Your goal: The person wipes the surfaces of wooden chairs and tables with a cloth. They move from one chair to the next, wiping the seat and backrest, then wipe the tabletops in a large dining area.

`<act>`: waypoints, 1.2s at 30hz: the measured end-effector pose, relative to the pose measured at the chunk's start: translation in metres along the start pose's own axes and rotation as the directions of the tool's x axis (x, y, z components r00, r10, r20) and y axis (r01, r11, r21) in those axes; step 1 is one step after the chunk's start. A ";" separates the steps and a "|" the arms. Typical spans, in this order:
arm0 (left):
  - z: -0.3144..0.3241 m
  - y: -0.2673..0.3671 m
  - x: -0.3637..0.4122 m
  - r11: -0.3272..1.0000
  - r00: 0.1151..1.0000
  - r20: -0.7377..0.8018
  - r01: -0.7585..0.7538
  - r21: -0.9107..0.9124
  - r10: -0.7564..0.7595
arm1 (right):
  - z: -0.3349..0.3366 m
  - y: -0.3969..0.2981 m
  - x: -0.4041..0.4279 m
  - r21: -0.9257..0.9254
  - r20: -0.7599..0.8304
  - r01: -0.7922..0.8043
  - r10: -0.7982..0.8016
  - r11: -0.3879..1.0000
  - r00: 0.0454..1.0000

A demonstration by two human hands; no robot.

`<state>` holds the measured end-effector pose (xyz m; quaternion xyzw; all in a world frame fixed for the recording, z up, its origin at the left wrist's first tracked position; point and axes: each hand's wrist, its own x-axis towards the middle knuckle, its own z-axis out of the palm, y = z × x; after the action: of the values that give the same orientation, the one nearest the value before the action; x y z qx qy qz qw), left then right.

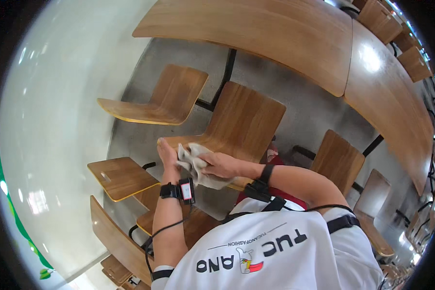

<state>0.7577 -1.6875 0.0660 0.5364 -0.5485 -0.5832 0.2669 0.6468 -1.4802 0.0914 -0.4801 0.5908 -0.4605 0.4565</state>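
Observation:
A pale, crumpled cloth [212,181] lies bunched under my right hand [221,165], whose fingers press into it over the seat of a wooden chair [244,119]. My left hand [168,154] rests at the left edge of that same seat, beside the cloth; its fingers are partly hidden, and whether it grips the edge cannot be told. Both wrists wear black straps with small devices. Behind the seat rises the chair's bent-plywood backrest, with a second wooden chair [166,99] to its upper left.
A long wooden table [261,32] curves across the top, joined to another table [388,94] at right. More wooden chairs stand at lower left [123,177] and right [337,159]. Black metal frames [226,72] link the furniture. A pale wall [65,108] runs along the left.

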 end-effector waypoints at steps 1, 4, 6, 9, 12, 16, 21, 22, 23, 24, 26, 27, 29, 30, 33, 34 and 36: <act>0.000 -0.004 -0.001 0.999 0.999 -0.048 -0.018 0.027 0.019 | 0.002 0.019 0.009 0.068 -0.015 -0.035 0.036 0.997 0.999; 0.013 -0.002 -0.009 0.993 0.983 -0.177 -0.021 0.115 0.041 | 0.003 0.093 0.015 0.203 -0.045 -0.154 0.167 0.967 0.985; 0.018 0.010 -0.015 0.973 0.974 -0.222 0.006 0.230 0.046 | -0.004 0.155 -0.024 -0.118 0.097 -0.396 0.407 0.911 0.908; 0.013 0.028 -0.037 0.877 0.958 -0.274 0.063 0.476 0.080 | 0.003 0.182 -0.091 -0.118 -0.243 -0.198 0.165 0.973 0.956; 0.031 0.042 -0.050 0.744 0.953 -0.256 0.052 0.666 0.163 | 0.032 0.245 -0.097 -0.176 -0.144 -0.392 0.370 0.903 0.918; 0.025 0.036 -0.050 0.710 0.941 -0.294 0.091 0.698 0.169 | 0.013 0.170 0.051 -0.049 0.205 -0.413 0.414 0.909 0.887; 0.007 0.016 -0.040 0.656 0.912 -0.343 0.121 0.745 0.222 | 0.014 0.111 0.141 0.248 -0.065 0.001 0.015 0.969 0.998; 0.021 0.033 -0.045 0.665 0.925 -0.335 0.138 0.734 0.178 | 0.015 0.121 0.148 0.230 -0.091 0.039 -0.018 0.972 0.996; 0.029 0.041 -0.046 0.674 0.936 -0.325 0.155 0.722 0.133 | 0.017 0.146 0.141 0.213 -0.100 -0.037 0.060 0.976 0.993; 0.021 0.037 -0.047 0.707 0.947 -0.305 0.148 0.691 0.099 | 0.018 0.174 0.123 0.195 -0.094 -0.113 0.134 0.974 0.987; -0.005 0.028 -0.051 0.768 0.963 -0.268 0.147 0.624 0.033 | 0.001 0.223 0.073 0.014 0.088 -0.430 0.427 0.903 0.900; 0.003 0.032 -0.053 0.778 0.953 -0.301 0.172 0.604 0.023 | 0.003 0.259 0.039 -0.057 0.110 -0.490 0.494 0.870 0.863; 0.022 0.049 -0.059 0.795 0.928 -0.372 0.223 0.564 0.004 | 0.000 0.294 -0.013 -0.342 0.049 -0.525 0.573 0.779 0.818; 0.020 0.051 -0.059 0.777 0.930 -0.366 0.229 0.587 0.003 | -0.006 0.296 -0.026 -0.461 0.022 -0.503 0.575 0.731 0.818; 0.030 0.058 -0.057 0.738 0.937 -0.349 0.248 0.628 -0.018 | -0.013 0.322 -0.028 -0.581 0.162 -0.253 0.415 0.773 0.896; 0.039 0.065 -0.057 0.734 0.931 -0.363 0.271 0.623 -0.036 | -0.020 0.320 -0.017 -0.612 0.186 -0.204 0.390 0.764 0.902; 0.042 0.065 -0.056 0.706 0.926 -0.377 0.287 0.647 -0.031 | -0.033 0.316 0.019 -0.668 0.226 -0.107 0.338 0.736 0.914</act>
<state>0.7173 -1.6389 0.1372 0.7345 -0.6228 -0.2559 0.0851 0.5658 -1.4588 -0.2159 -0.6023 0.6801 -0.0834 0.4095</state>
